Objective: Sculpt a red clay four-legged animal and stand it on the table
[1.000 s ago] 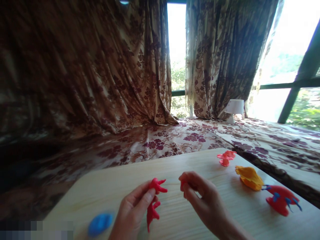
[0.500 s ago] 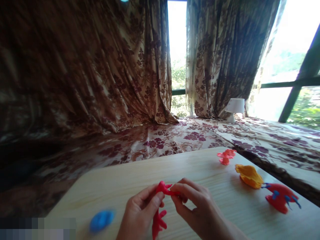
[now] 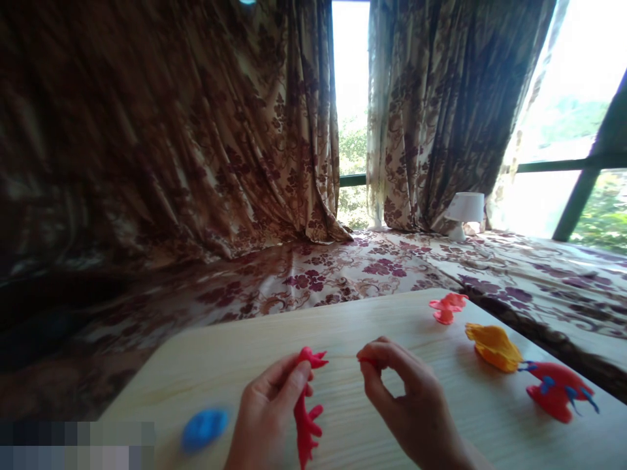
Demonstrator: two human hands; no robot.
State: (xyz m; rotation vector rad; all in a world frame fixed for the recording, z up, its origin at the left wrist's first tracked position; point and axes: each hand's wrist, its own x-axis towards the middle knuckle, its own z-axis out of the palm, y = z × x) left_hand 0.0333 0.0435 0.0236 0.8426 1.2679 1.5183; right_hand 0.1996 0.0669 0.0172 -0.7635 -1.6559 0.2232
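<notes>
Pinched between thumb and fingers of my left hand (image 3: 268,399) is a red modelling clay figure (image 3: 305,432). Its top has a rounded knob and short spikes, and its lower part hangs down with several stubby prongs. To the right, my right hand (image 3: 410,391) is closed in a pinch, apart from the figure. A small bit of red clay (image 3: 366,360) shows at its fingertips, mostly covered by them. Both hands are above the pale wooden table (image 3: 235,346). Left of my left hand lies a blurred blue round piece (image 3: 204,429).
Along the table's right side stand a coral-pink clay model (image 3: 447,309), a yellow-orange clay model (image 3: 494,347) and a red clay model with blue legs (image 3: 558,390). Beyond the table are flower-patterned cloth (image 3: 337,271), a white lamp (image 3: 466,207) and curtains (image 3: 274,130).
My right hand has pulled away rightward from the figure with a small bit of red clay in its pinch. My left hand has shifted slightly left, still holding the figure.
</notes>
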